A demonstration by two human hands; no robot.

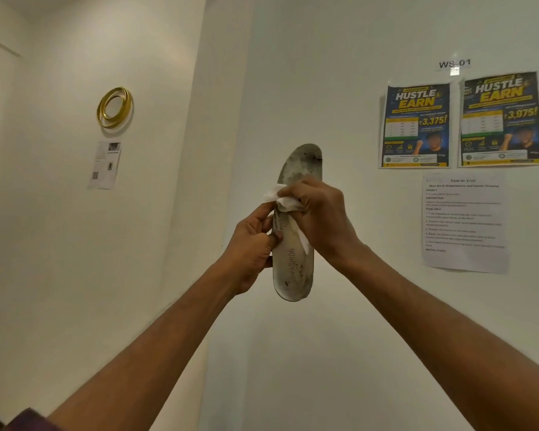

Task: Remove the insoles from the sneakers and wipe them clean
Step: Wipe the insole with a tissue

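Observation:
A dirty off-white insole [293,272] is held upright in front of the wall, heel end down, grey stains on its upper part and printed letters near the heel. My left hand [252,244] grips its left edge at the middle. My right hand [318,216] presses a crumpled white tissue [285,199] against the insole's middle, and part of the tissue hangs down behind the right edge. No sneakers are in view.
A white wall fills the view, with a corner running down the centre-left. Two blue posters [416,126] and a printed sheet [464,222] hang at the right. A gold ring ornament [115,107] and a small paper [105,164] hang at the left.

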